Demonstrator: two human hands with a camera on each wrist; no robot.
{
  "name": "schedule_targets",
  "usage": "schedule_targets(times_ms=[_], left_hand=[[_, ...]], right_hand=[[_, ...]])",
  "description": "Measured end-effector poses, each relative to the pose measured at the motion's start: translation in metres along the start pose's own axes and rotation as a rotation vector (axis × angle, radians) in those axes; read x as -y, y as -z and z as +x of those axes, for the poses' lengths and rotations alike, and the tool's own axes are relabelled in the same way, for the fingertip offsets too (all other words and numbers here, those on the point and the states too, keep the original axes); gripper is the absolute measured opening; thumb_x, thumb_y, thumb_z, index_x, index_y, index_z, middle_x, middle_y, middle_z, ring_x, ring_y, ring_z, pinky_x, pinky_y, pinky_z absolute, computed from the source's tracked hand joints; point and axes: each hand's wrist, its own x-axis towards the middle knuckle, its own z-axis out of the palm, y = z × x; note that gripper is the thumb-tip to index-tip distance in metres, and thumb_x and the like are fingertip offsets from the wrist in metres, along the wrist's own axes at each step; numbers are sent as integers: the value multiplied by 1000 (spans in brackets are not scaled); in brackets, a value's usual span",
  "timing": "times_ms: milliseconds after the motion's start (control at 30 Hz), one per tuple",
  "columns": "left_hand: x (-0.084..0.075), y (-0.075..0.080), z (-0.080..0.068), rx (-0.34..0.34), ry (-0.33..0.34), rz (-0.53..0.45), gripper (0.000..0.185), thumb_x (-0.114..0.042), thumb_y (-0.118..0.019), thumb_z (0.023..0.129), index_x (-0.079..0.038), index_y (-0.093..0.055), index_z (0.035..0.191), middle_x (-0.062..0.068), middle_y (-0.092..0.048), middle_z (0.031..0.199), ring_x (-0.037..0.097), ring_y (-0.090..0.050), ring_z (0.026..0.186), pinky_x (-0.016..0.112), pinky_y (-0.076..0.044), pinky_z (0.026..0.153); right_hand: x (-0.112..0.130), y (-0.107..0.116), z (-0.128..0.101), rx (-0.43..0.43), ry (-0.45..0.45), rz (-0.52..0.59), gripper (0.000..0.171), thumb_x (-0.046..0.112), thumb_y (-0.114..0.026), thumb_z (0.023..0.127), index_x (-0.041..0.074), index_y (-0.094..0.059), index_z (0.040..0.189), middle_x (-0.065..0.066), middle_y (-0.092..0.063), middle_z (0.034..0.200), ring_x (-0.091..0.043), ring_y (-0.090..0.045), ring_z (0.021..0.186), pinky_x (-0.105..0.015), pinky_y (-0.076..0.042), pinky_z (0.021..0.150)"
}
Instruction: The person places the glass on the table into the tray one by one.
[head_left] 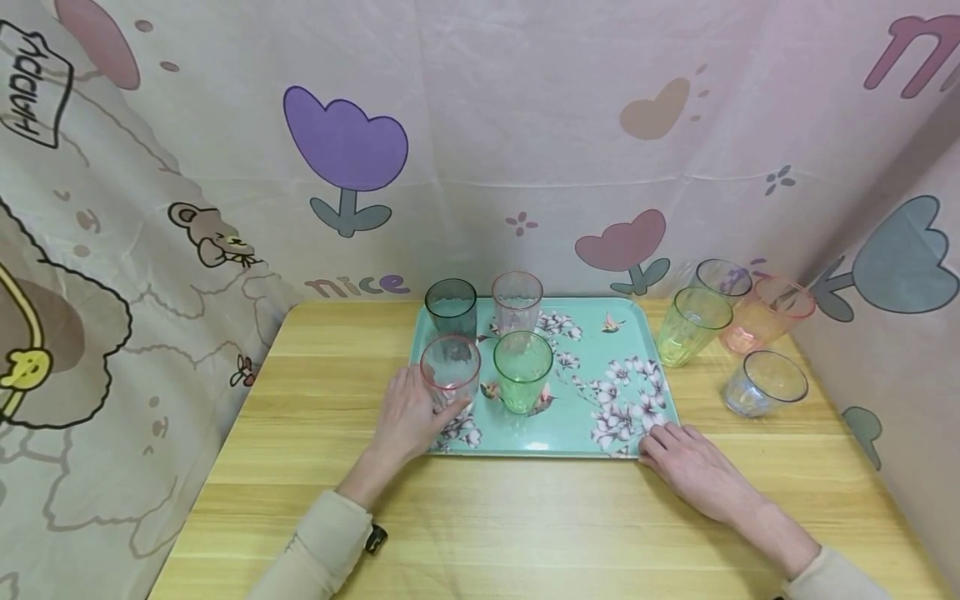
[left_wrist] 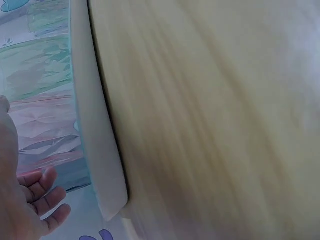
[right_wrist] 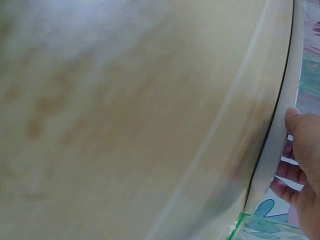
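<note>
On the mint-green tray (head_left: 577,437), patterned with flowers and birds, stand several clear tinted glasses. My left hand (head_left: 408,412) holds a pink-rimmed glass (head_left: 452,375) at the tray's front left, fingers at its left side and thumb across its front. The left wrist view shows this hand (left_wrist: 25,195) at the left edge, fingers bent. To the right of that glass is a green glass (head_left: 522,371); behind stand a dark grey glass (head_left: 452,308) and a pale pink glass (head_left: 517,300). My right hand (head_left: 693,467) grips the tray's front right corner; its thumb (right_wrist: 294,117) touches the rim.
Right of the tray, on the wooden table (head_left: 525,525), are a yellow-green glass (head_left: 690,325), an orange-pink glass (head_left: 765,312), a purple-tinted glass (head_left: 723,279) and a short clear glass (head_left: 761,387). A printed cloth (head_left: 480,167) hangs behind and along both sides.
</note>
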Motion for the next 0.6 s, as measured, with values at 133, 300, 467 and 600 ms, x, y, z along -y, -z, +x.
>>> schedule_targets(times_ms=[133,300,467,600], left_hand=[[0,-2,-1,5,12,-10,75,-63,-70,92,2,-51,123,13,-57,102,27,-48,94,37,-43,85],[1,-3,-2,3,18,-21,74,-62,-70,92,3,-52,123,13,-57,101,26,-47,93,36,-41,84],[2,-5,-1,-12,2,-34,72,-60,-71,93,2,-52,123,12,-56,100,26,-46,91,35,-39,82],[3,-5,-1,-13,-2,-43,71,-59,-72,92,2,-52,123,12,-57,100,26,-47,92,35,-40,83]], right_hand=[[0,0,0,2,0,-3,14,28,-73,91,21,-61,92,7,-57,88,-13,-58,85,-37,-52,76],[0,0,0,0,0,-2,14,29,-73,90,21,-61,92,7,-57,88,-12,-58,85,-37,-53,77],[1,1,0,-2,3,-4,13,29,-71,91,21,-61,92,7,-56,88,-13,-58,85,-37,-52,78],[1,1,0,-2,1,-6,13,29,-71,91,21,-61,92,7,-56,88,-13,-58,85,-37,-52,78]])
